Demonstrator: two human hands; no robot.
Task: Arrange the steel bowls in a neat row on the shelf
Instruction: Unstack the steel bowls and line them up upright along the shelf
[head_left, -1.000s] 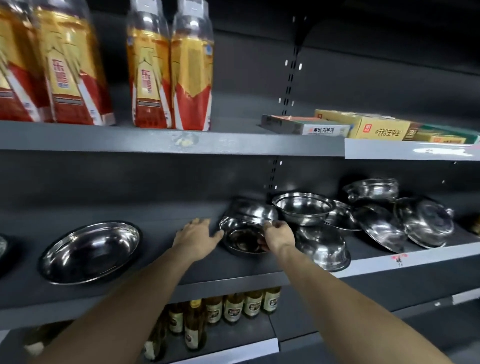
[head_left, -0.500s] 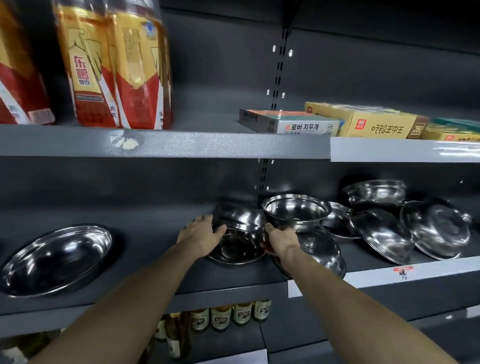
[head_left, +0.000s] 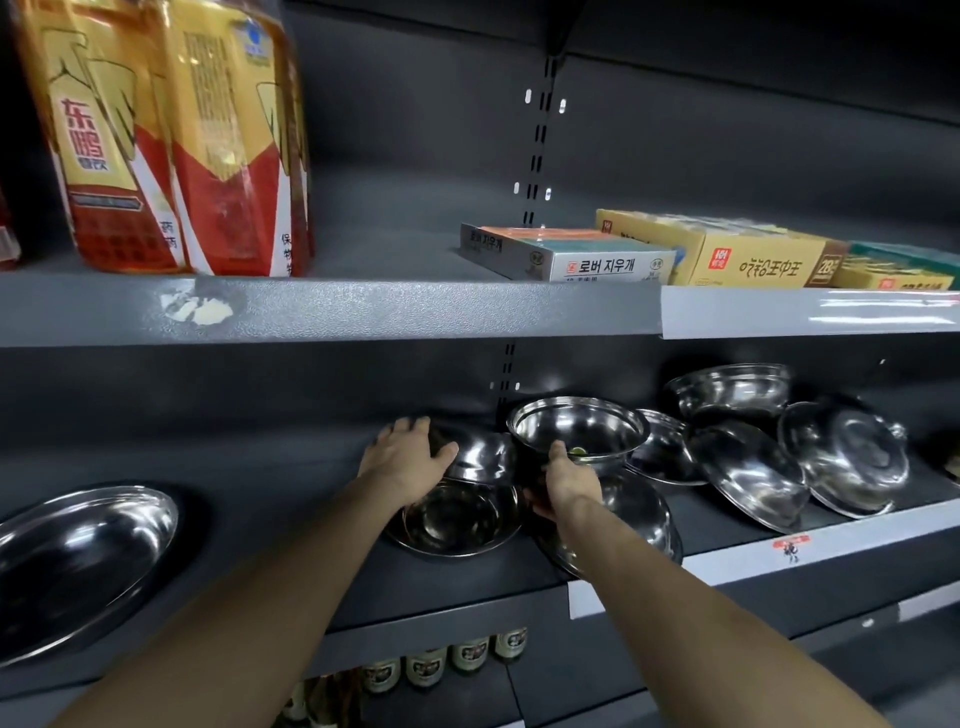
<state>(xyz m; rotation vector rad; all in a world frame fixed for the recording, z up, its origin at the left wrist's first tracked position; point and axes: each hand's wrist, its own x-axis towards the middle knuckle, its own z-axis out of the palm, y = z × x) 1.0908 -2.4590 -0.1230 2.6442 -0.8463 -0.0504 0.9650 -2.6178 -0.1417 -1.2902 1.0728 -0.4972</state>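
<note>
Now | left hand (head_left: 408, 457) fingers spread on tilted bowl (head_left: 480, 457) | right hand (head_left: 569, 480) fingers grip deep bowl (head_left: 576, 428)

1. The left hand (head_left: 410, 457), flat on the shelf (head_left: 291, 499) a second ago, now lies over the tilted bowl (head_left: 480, 454) at 12 o'clock of the shallow bowl (head_left: 457, 519)
2. The right hand (head_left: 569, 480) has left the shallow bowl's rim for the deep bowl (head_left: 579, 428) at 1 o'clock, thumb against its wall
</note>
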